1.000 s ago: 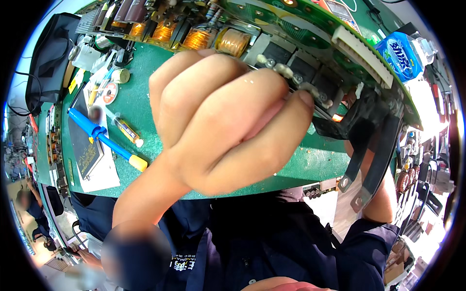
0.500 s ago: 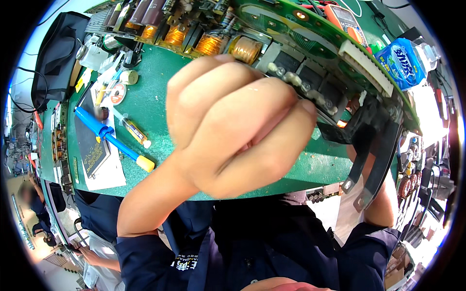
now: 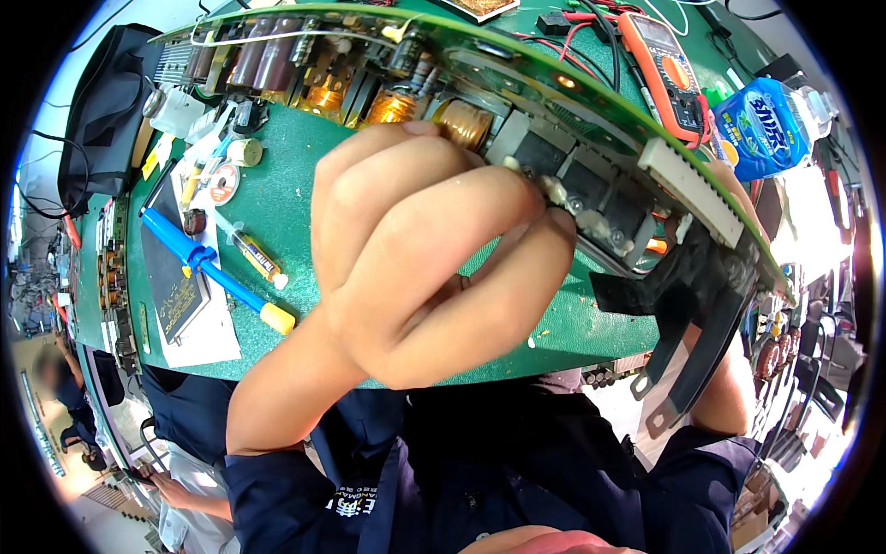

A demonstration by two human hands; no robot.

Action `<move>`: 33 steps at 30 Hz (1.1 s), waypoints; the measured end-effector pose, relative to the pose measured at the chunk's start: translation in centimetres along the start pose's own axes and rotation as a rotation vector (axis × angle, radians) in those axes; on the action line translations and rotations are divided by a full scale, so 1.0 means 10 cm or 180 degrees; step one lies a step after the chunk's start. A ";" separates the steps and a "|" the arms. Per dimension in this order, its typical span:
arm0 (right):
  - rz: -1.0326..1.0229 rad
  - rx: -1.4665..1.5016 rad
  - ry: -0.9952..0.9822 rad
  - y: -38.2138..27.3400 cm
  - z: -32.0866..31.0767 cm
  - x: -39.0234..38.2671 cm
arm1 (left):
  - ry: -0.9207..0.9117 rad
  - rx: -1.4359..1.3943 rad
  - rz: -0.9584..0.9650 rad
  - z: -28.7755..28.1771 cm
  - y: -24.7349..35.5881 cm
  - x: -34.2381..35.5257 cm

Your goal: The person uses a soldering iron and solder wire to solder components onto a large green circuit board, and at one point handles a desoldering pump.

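Note:
A large green circuit board (image 3: pixel 591 111), tilted on its side, spans the upper middle, carrying copper coils (image 3: pixel 397 106), capacitors, dark blocks with white glue and a white connector (image 3: pixel 688 189). Black metal brackets (image 3: pixel 674 332) hang from its right end. My left hand (image 3: pixel 434 258) is curled against the board, thumb and forefinger pinched at the glued parts; what lies under the fingertips is hidden. My right hand (image 3: pixel 734 189) shows just partly behind the board's right edge, gripping it, with its forearm below.
On the green mat (image 3: pixel 591 323) lie a blue desoldering pump (image 3: pixel 221 277), syringe (image 3: pixel 258 254), black booklet (image 3: pixel 175 295) on paper, solder wick and small tools. An orange multimeter (image 3: pixel 660 74), leads and a blue-labelled bottle (image 3: pixel 761 125) are at upper right. Another person (image 3: pixel 65 388) is at far left.
The board has tilted, its far edge now showing more and the multimeter and leads more exposed behind it. My left hand shifted slightly. Fingers of my right hand have come into view behind the board.

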State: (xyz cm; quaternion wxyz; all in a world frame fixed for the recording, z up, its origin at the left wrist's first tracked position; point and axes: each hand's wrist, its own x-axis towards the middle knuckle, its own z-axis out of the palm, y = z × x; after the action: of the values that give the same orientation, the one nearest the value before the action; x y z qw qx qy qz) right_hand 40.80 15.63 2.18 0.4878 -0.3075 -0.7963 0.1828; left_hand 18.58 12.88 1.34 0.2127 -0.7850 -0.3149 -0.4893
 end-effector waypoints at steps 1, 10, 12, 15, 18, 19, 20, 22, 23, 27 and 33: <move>0.0002 -0.0044 -0.0024 0.01 -0.01 0.00 | 0.0013 -0.0018 0.0008 0.00 0.00 -0.01; -0.0673 -0.0364 0.0246 0.09 0.06 0.02 | -0.0044 -0.0181 -0.0007 -0.02 0.02 -0.05; -0.0679 -0.0384 0.0291 0.08 0.08 0.01 | -0.0045 -0.0148 0.0050 -0.02 0.01 -0.05; -0.0487 -0.0446 0.0115 0.02 0.06 -0.01 | -0.0028 -0.0003 0.0132 -0.03 0.01 -0.04; -0.0115 -0.0502 -0.0223 -0.05 -0.01 -0.05 | -0.0044 -0.0034 0.0110 -0.03 0.01 -0.05; -0.0118 -0.0494 -0.0225 -0.05 -0.01 -0.06 | -0.0017 -0.0022 0.0107 -0.02 0.02 -0.04; -0.0241 -0.0487 -0.0147 -0.03 0.00 -0.05 | 0.0001 -0.0012 0.0118 -0.02 0.02 -0.04; -0.0603 -0.0480 0.0086 0.06 0.06 -0.01 | 0.0031 0.0002 0.0150 -0.01 0.01 -0.04; -0.0707 -0.0480 0.0177 0.07 0.07 0.00 | 0.0096 0.0017 0.0169 0.00 0.01 -0.04; -0.0763 -0.0480 0.0352 0.08 0.11 0.00 | 0.0283 0.0091 0.0220 0.05 0.01 -0.03; -0.0736 -0.0479 0.0345 0.06 0.11 0.01 | 0.0393 0.0132 0.0405 0.06 -0.03 0.01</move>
State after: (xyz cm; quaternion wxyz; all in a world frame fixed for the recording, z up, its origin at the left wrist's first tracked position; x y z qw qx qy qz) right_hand 40.01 16.16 1.39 0.5235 -0.2589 -0.8103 0.0483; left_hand 18.78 13.48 1.15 0.2786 -0.7672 -0.2607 -0.5155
